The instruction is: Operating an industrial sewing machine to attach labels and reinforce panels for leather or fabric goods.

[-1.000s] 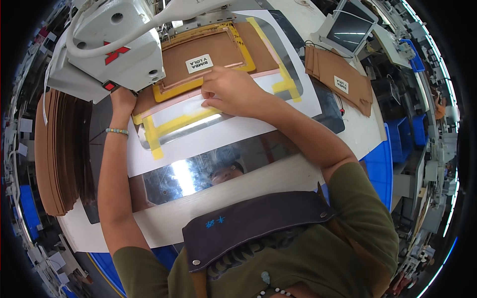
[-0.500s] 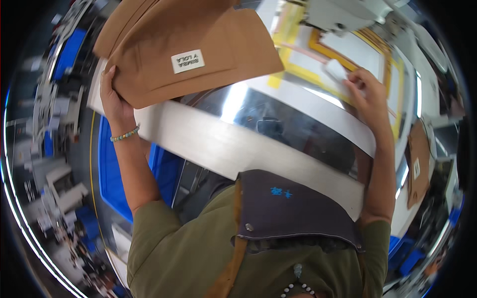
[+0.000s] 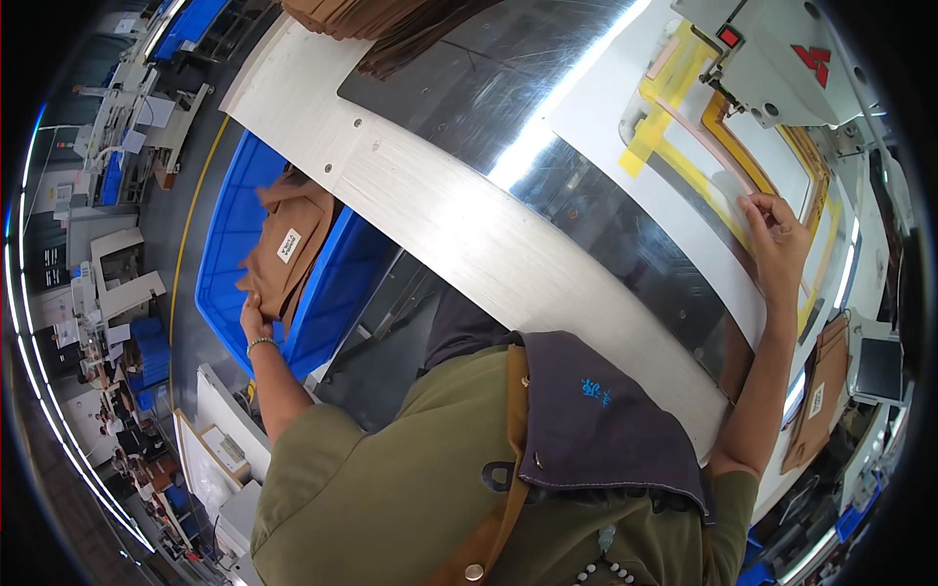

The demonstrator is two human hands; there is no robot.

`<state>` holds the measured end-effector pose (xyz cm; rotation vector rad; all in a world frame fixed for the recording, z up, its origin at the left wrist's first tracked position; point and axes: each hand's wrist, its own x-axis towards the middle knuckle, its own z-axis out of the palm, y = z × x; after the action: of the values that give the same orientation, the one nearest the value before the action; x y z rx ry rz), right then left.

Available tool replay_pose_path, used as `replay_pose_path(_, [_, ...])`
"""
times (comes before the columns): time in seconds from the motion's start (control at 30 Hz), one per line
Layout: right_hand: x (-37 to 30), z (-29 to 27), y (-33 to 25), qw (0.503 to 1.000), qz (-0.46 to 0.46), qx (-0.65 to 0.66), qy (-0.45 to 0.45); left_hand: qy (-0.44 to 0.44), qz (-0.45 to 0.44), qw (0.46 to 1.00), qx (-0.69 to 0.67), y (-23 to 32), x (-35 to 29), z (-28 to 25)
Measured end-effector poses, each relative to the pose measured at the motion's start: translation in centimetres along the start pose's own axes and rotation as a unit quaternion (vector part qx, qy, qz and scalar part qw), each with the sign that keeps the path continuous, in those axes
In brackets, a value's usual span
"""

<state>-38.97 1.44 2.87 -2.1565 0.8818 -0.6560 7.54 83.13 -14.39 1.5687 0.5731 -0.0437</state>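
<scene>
My left hand (image 3: 256, 317) is down at the blue bin (image 3: 217, 283), left of the table. Its fingers are closed on the lower edge of a brown fabric panel (image 3: 311, 227) with a small white label. The panel sits inside the bin, over other brown material. Over the sewing machine's bed, at the right, my right hand (image 3: 782, 246) pinches a small pale flat piece (image 3: 728, 184), too faint to name more closely. That hand is beside a yellow-edged template frame (image 3: 735, 132), below the white sewing machine head (image 3: 782, 59).
A stack of brown panels (image 3: 337, 18) lies at the table's far left. The metal table edge (image 3: 440, 205) runs between me and the machine bed. More labelled brown panels (image 3: 819, 400) rest at the right, near a dark screen (image 3: 879, 369).
My left hand has carried the brown panel from above the table down into the blue bin. My right hand stays by the template, slightly lower and further right in the picture. The view has shifted.
</scene>
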Motion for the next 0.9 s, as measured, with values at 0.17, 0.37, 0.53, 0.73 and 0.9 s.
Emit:
replay_pose_path(0.17, [0.3,0.3,-0.1,0.989,-0.120,-0.088,0.012,0.224,0.112,0.836,0.489,0.7,-0.1,-1.5])
replay_pose_path(0.37, [0.1,0.2,-0.9,0.969,-0.201,-0.138,0.026,0.139,0.337,0.788,0.496,2.6,-5.7,10.0])
replay_pose_path(0.53, [0.4,-0.1,-1.0,0.990,-0.123,-0.056,0.039,-0.163,0.558,0.496,0.645,2.5,-5.6,13.4])
replay_pose_path(0.73, [1.2,-1.1,-1.6,0.993,-0.017,0.113,0.032,-0.194,0.566,0.545,0.587,2.3,-2.7,12.8])
replay_pose_path(0.9, [2.5,-6.8,-2.4,0.986,0.051,0.153,0.051,-0.135,0.652,0.607,0.433,6.4,-4.5,19.1])
